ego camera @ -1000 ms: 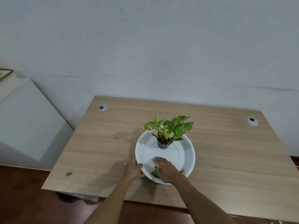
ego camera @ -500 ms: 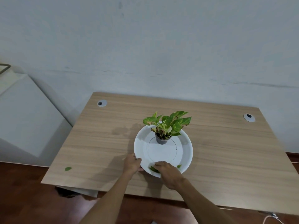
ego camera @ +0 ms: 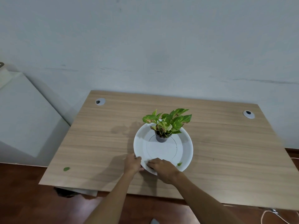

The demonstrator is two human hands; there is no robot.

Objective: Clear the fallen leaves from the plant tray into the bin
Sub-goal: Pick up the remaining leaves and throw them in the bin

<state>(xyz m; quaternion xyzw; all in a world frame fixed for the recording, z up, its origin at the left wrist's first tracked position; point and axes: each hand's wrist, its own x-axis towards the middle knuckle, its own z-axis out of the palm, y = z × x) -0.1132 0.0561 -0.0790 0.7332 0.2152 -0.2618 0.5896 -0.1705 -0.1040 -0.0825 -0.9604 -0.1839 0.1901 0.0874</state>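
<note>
Round white plastic plant tray (ego camera: 186, 152) on light wood-grain table (ego camera: 97, 143). Left hand (ego camera: 133, 164): fingers (ego camera: 137, 158) curled onto the tray's near-left rim, gripping it. Right hand (ego camera: 163, 168): fingers (ego camera: 152, 163) pressed flat inside the near rim (whether they hold anything cannot be told). Small green fallen leaf (ego camera: 179, 163) lies in the tray just right of those fingers; another green leaf (ego camera: 66, 169) on the table, well left. Small dark potted plant (ego camera: 163, 126) stands beyond the fingers.

Wooden bench (ego camera: 226, 151), light grain, set against wall. Lying directly on it: round white plant tray (ego camera: 139, 143) near centre-front; one small green leaf (ego camera: 66, 169) near front-left corner, well apart from tray. Two grey cable caps set in top, at back left (ego camera: 100, 101) & back right (ego camera: 248, 114).
</note>
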